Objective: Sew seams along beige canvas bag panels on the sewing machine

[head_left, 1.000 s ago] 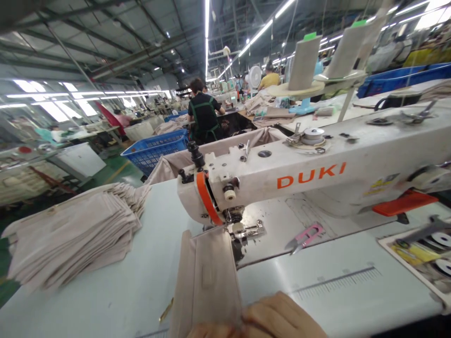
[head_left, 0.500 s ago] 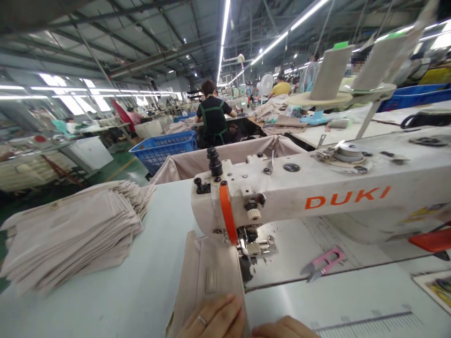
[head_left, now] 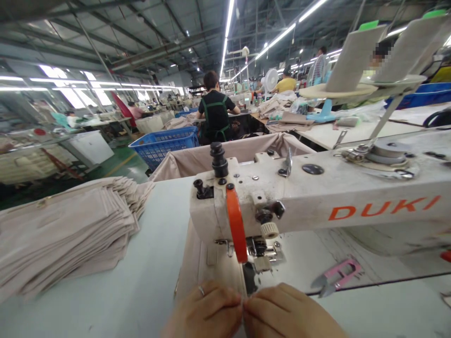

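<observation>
A beige fabric piece [head_left: 204,265] with a small rectangular label [head_left: 212,256] lies partly under the head of the white sewing machine [head_left: 296,188]. My left hand [head_left: 207,307], with a ring on one finger, is on the fabric with its fingers pinched together at the right edge. Against it, fingertips almost touching the left ones, my right hand [head_left: 282,310] is also closed on that edge. The presser foot area [head_left: 262,256] is just ahead of both hands. Their palms and thumbs are mostly hidden.
Pink thread snips [head_left: 340,277] lie right of my hands. A stack of beige fabric pieces [head_left: 73,225] sits at the left. Behind the machine are a fabric-lined bin [head_left: 225,152], a blue basket [head_left: 165,145] and a seated person [head_left: 214,108]. Thread cones [head_left: 354,58] stand at right.
The fabric has moved forward under the machine head, its label now nearer the machine. My right hand has come up beside the left at the fabric edge. The view has shifted closer.
</observation>
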`<action>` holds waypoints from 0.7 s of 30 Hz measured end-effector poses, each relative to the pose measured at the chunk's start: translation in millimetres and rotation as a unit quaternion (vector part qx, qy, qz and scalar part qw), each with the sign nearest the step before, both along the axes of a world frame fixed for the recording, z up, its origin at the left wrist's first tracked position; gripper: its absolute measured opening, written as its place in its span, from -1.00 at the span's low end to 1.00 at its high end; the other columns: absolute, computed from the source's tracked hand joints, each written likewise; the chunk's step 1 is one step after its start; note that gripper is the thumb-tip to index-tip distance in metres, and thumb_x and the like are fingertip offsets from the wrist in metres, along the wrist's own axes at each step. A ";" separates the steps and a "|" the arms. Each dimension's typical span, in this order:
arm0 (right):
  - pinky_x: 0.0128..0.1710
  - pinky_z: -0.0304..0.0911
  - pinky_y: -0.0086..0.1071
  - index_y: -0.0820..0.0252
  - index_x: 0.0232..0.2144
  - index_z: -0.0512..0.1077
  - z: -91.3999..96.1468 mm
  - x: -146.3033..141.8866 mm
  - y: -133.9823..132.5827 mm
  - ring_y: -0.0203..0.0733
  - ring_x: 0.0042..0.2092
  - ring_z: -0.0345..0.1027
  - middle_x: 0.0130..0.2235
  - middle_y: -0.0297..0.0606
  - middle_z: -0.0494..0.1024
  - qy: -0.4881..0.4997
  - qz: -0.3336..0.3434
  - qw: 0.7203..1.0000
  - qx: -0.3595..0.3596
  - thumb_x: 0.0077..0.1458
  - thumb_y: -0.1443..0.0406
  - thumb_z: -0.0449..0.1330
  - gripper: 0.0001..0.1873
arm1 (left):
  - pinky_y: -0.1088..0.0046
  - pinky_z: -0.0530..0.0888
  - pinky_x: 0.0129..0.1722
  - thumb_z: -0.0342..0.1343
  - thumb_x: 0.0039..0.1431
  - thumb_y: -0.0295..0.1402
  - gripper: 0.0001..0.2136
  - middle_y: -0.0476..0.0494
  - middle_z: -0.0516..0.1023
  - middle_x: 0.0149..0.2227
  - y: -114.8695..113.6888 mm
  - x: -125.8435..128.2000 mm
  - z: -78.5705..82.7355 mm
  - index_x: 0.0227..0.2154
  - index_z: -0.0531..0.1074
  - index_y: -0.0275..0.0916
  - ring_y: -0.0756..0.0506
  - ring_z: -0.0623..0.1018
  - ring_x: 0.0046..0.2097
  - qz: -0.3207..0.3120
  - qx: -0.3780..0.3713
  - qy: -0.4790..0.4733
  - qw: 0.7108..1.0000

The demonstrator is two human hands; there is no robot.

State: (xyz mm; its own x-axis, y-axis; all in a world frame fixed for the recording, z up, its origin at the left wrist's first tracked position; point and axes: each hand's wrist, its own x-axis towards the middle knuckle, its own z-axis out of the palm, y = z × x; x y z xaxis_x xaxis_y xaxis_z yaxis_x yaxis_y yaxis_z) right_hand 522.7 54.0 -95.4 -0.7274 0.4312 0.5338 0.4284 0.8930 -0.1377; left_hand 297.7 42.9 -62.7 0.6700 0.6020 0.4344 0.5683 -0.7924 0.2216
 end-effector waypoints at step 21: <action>-0.14 0.30 -0.31 0.17 -0.22 0.47 17.4 2.6 17.2 -0.18 -0.17 0.39 -0.18 -0.28 0.57 0.040 0.020 0.987 -0.157 0.24 0.46 0.08 -0.80 | 0.58 0.54 -0.08 -0.10 0.46 -0.41 -0.82 -0.04 0.63 -0.18 18.4 -3.8 2.6 -0.10 0.42 -0.16 0.02 0.61 -0.16 0.095 -0.006 -0.067 0.993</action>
